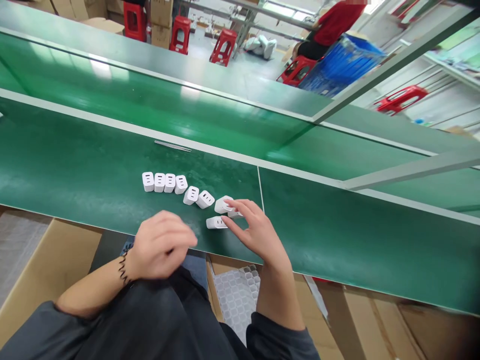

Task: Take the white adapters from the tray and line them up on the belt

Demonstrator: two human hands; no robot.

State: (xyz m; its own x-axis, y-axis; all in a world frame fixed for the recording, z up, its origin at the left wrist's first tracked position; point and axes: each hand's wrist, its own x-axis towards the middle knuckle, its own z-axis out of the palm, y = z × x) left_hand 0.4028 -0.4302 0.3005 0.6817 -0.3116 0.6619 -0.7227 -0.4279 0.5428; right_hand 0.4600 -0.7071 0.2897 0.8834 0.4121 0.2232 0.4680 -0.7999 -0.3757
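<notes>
White USB wall chargers with slot-like ports stand in an uneven row on the green bench. The leftmost charger begins an upright group; farther right, a tilted charger leans away from its neighbours. My right hand spreads over the row's right end. Its index finger meets the upper charger, while the thumb is at the edge of a lower charger. Another charger is partly hidden under the fingers. My left hand, slightly blurred, hovers by the bench's near edge with fingers curled and no object showing in them.
Metal tweezers lie behind the row, near a pale rail. A grey post slants over the right side. Below the bench are cardboard and a honeycomb-patterned tray. Beyond sits a person in red, near red stools.
</notes>
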